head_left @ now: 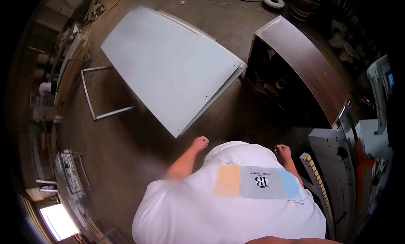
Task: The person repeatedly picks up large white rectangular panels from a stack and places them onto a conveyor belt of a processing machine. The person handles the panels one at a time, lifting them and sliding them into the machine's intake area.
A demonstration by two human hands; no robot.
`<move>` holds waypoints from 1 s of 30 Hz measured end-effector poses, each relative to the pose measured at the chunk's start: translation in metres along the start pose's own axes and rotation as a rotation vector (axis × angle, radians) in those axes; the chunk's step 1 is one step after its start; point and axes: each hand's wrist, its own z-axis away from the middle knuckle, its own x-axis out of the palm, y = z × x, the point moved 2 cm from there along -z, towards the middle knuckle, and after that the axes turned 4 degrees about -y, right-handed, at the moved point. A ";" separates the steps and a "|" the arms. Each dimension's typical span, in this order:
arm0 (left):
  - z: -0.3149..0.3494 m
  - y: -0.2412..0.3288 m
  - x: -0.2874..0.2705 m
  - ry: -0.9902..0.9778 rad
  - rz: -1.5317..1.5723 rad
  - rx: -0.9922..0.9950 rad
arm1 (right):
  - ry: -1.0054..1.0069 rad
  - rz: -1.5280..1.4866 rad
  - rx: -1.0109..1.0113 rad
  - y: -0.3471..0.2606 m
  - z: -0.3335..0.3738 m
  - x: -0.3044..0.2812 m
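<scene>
My left hand (201,142) hangs beside my white shirt with its fingers curled in, and nothing shows in it. It is nearest to the front corner of a large white panel (168,62), apart from it. The panel has small dark holes near its right edge, and another panel edge shows just beneath it. My right hand (283,150) is also curled closed on the other side of my body, with no object visible in it. Close to that hand stands a grey machine (329,147) with a rail of yellow segments (316,172).
A brown-topped cabinet (303,54) with a dark, cluttered inside stands beyond the machine. Left of the panel, a metal frame (86,92) sticks out low over the floor. Rolls of banding (273,2) lie at the far right. Stacked boards (69,168) line the left side.
</scene>
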 end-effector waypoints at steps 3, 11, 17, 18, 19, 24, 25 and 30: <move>0.003 -0.002 0.019 0.230 -0.003 0.195 | -0.080 0.190 -0.046 -0.035 -0.058 -0.022; 0.019 -0.036 0.013 0.178 0.548 -0.122 | -0.176 0.083 0.047 -0.141 -0.129 0.010; -0.001 -0.085 -0.027 0.295 0.846 -0.245 | -0.403 0.151 0.044 -0.172 -0.141 0.077; -0.011 -0.094 -0.036 0.325 0.914 -0.242 | -0.440 0.261 0.042 -0.182 -0.136 0.083; -0.019 -0.103 -0.045 0.351 1.025 -0.249 | -0.469 0.366 0.039 -0.190 -0.130 0.089; -0.085 -0.153 -0.082 0.515 1.604 -0.341 | -0.468 0.442 0.071 -0.213 -0.131 0.110; -0.098 -0.159 -0.086 0.563 1.747 -0.419 | -0.447 0.374 0.124 -0.220 -0.132 0.117; -0.141 -0.162 -0.105 0.568 2.019 -0.488 | -0.452 0.488 0.142 -0.290 -0.121 0.165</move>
